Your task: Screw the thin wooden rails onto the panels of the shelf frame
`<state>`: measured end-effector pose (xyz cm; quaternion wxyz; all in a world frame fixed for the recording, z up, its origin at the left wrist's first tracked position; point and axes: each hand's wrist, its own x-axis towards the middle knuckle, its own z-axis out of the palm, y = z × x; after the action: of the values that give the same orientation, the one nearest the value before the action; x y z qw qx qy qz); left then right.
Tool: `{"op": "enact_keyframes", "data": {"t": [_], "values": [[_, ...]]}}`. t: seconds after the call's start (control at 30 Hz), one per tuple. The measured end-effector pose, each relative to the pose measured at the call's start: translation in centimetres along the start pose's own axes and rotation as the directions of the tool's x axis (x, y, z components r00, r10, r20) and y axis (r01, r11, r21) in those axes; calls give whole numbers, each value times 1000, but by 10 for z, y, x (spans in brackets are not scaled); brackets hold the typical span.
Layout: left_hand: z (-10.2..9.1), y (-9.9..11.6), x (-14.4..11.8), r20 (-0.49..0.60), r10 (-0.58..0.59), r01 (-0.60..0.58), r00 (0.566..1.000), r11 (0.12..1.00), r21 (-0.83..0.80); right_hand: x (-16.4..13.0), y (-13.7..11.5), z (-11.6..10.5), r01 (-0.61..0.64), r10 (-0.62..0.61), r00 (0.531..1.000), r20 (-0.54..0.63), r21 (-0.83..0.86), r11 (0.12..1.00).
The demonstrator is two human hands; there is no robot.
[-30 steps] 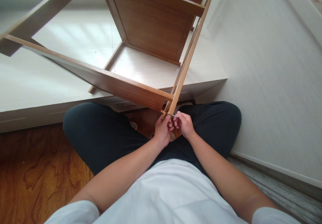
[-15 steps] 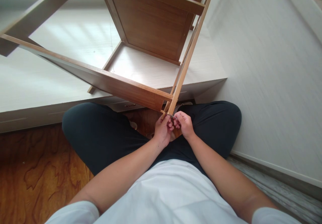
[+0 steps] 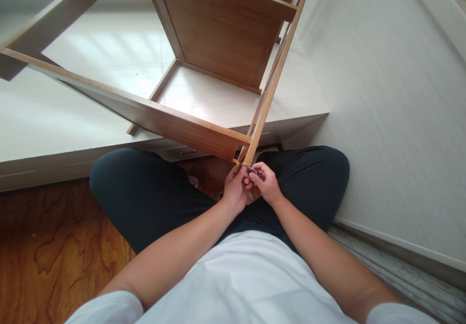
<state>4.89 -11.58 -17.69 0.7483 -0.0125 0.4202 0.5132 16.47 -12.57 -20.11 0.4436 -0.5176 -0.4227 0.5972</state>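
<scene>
A wooden furniture frame [image 3: 204, 122] with brown panels leans over my lap, and the lower end of its leg [image 3: 260, 125] comes down between my knees. My left hand [image 3: 236, 188] is closed around the bottom of that leg, its thumb up against the end. Close beside it, my right hand [image 3: 267, 181] pinches a small, thin metal piece [image 3: 251, 170] between thumb and fingers. This piece reaches to the leg's end by my left thumb. Its exact kind is too small to make out, and my fingers partly cover it.
Beneath the frame runs a low white platform [image 3: 91, 115] with a drawer front below its edge. On the right stands a pale panel wall [image 3: 389, 120]. My bent knees flank the leg, over a glossy wooden floor [image 3: 54, 236].
The fingers of my right hand have opened a little and turned about the metal piece, the thumb shifting. My left hand and the frame look nearly unchanged.
</scene>
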Motion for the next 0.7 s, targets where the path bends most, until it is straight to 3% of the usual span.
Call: {"op": "enact_keyframes", "data": {"t": [0.3,0.53,0.7], "values": [[3,2,0,-10,0,1,1000,1000,20,-1,0,-2,57,-66,996,-68,-123,991],[1,2,1,-21,-7,7,1000,1000,15,-1,3,-6,115,-165,977,-135,-316,942],[0,2,2,-22,-10,11,1000,999,52,1,2,-5,116,-171,973,-153,-316,942]]}}
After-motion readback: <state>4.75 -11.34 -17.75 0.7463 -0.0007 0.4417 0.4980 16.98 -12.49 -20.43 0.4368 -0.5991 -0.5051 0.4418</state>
